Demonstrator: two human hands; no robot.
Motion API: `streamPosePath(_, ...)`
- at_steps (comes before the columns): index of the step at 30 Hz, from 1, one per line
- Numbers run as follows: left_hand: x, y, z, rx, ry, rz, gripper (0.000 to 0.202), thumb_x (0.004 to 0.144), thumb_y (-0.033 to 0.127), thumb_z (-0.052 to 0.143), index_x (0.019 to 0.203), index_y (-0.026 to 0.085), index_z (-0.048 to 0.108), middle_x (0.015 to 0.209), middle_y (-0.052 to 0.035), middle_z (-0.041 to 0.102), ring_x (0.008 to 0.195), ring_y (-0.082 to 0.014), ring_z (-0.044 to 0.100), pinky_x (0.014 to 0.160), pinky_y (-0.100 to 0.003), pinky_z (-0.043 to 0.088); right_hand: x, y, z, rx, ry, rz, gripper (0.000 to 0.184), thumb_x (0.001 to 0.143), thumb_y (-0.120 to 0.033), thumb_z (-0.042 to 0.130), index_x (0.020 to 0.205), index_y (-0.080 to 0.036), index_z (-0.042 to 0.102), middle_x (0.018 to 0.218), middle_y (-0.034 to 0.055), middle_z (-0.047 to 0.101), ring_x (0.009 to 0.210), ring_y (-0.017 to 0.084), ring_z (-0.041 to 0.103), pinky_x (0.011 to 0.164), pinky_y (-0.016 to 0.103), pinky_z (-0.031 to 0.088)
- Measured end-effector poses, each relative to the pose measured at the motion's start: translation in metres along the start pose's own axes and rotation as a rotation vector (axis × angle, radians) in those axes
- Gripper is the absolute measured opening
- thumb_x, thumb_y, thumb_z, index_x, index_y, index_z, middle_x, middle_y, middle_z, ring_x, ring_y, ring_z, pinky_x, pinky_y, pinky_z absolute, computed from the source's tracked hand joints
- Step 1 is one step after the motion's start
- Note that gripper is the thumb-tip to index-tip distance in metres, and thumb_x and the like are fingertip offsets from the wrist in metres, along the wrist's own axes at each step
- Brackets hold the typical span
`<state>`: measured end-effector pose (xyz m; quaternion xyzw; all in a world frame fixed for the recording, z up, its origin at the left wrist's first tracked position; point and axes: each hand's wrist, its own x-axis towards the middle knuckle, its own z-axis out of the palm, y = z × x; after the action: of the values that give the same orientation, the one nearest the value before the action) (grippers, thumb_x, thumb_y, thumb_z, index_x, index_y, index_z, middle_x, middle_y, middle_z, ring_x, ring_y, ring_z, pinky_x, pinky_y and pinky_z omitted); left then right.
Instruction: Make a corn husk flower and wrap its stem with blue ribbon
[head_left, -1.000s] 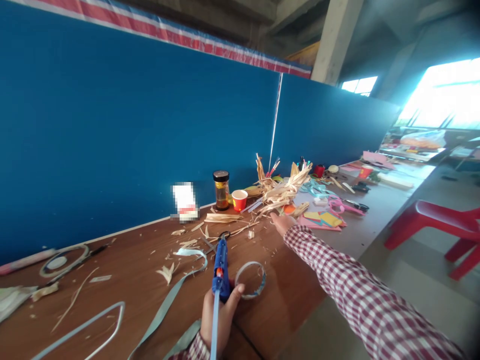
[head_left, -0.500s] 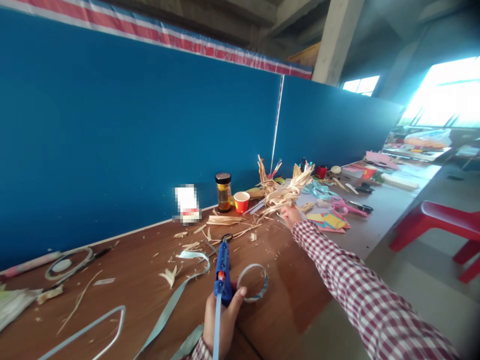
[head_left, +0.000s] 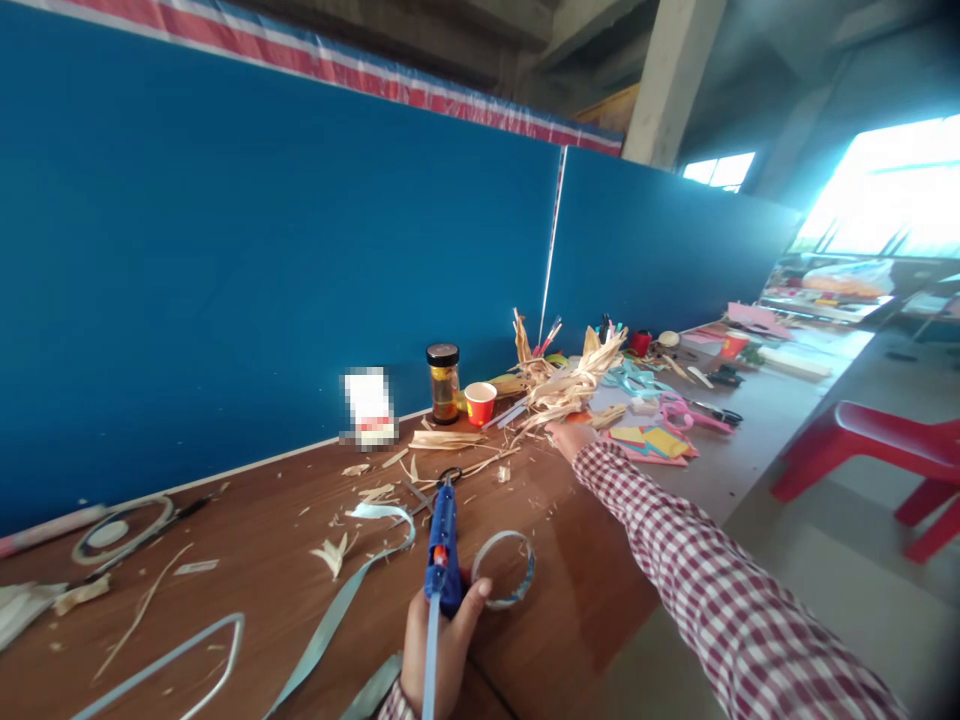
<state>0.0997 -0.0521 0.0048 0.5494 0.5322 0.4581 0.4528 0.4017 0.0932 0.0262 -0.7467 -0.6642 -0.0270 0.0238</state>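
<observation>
My left hand (head_left: 442, 640) is wrapped round a blue hot glue gun (head_left: 442, 545), a long pale glue stick (head_left: 431, 650) running out of its back end. By the left thumb is a pale ring (head_left: 504, 533) with bluish patches; whether the hand also grips it I cannot tell. Stretched out to the far side, my right hand (head_left: 571, 440) is at the near edge of a pile of dry corn husks (head_left: 574, 385). Its fingers look curled and pressed together, low by the tabletop, and what is in them is hidden.
Pale ribbon (head_left: 337, 615), scissors (head_left: 420, 495) and husk scraps lie on the brown table (head_left: 285, 540). Along the blue partition (head_left: 262, 250) stand a dark-lidded jar (head_left: 444, 385) and a red paper cup (head_left: 481, 405). Pink-handled scissors (head_left: 675, 412) and coloured paper (head_left: 656, 443) are further right, past them a red stool (head_left: 862, 450).
My right hand has moved slightly left and down along the near edge of the husk pile. The left hand still holds the glue gun. The view has shifted a little.
</observation>
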Motion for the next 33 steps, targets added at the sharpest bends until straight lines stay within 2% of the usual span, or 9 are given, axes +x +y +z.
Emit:
streamPosePath(5,-0.001,-0.002,0.0,0.002,0.001,0.008,0.033,0.063,0.044,0.066,0.074,0.014,0.063,0.064,-0.0039,0.066,0.062,-0.0179,0.06,0.06,-0.025,0.048,-0.001,-0.004,-0.001,-0.037,0.041,0.039,0.027,0.085,-0.022,0.04,0.105,-0.024,0.058,0.081,0.0081,0.063,0.079,0.021,0.058,0.068,0.029,0.039)
streamPosePath(13,0.0,-0.001,0.001,0.006,0.007,0.003,0.034,0.063,0.046,0.066,0.074,0.013,0.064,0.062,-0.0041,0.067,0.061,-0.0186,0.061,0.058,-0.026,0.049,-0.008,-0.006,-0.008,0.015,0.024,-0.015,0.029,0.086,-0.02,0.04,0.11,-0.022,0.054,0.088,0.0048,0.066,0.079,0.017,0.056,0.067,0.023,0.036)
streamPosePath(18,-0.001,0.0,0.001,0.01,0.026,0.019,0.033,0.062,0.046,0.066,0.072,0.014,0.064,0.061,-0.0033,0.066,0.06,-0.0181,0.061,0.057,-0.025,0.049,-0.011,-0.011,-0.012,0.0,-0.014,-0.033,0.026,0.087,-0.023,0.038,0.097,-0.016,0.061,0.084,0.0092,0.065,0.077,0.018,0.055,0.066,0.024,0.034)
streamPosePath(23,-0.001,0.001,0.0,-0.008,0.007,0.002,0.034,0.062,0.045,0.066,0.073,0.014,0.063,0.061,-0.0038,0.066,0.059,-0.0179,0.06,0.057,-0.026,0.049,-0.015,-0.015,-0.014,0.011,-0.009,-0.034,0.021,0.084,-0.026,0.043,0.088,-0.017,0.062,0.079,0.0086,0.064,0.074,0.019,0.054,0.063,0.025,0.033)
streamPosePath(27,-0.001,0.004,0.0,0.006,0.011,-0.002,0.035,0.061,0.046,0.066,0.073,0.014,0.063,0.061,-0.0041,0.066,0.06,-0.0184,0.06,0.058,-0.026,0.049,-0.018,-0.017,-0.013,0.083,0.032,0.005,0.019,0.082,-0.024,0.044,0.086,-0.018,0.062,0.074,0.0076,0.064,0.071,0.019,0.055,0.061,0.025,0.033)
streamPosePath(33,-0.002,0.01,0.0,-0.016,0.038,0.005,0.036,0.058,0.049,0.067,0.069,0.014,0.064,0.059,-0.0038,0.066,0.059,-0.0185,0.061,0.056,-0.026,0.049,-0.021,-0.005,-0.013,0.314,0.143,0.057,0.021,0.08,-0.019,0.044,0.097,-0.019,0.056,0.085,0.0052,0.064,0.079,0.017,0.056,0.069,0.026,0.038)
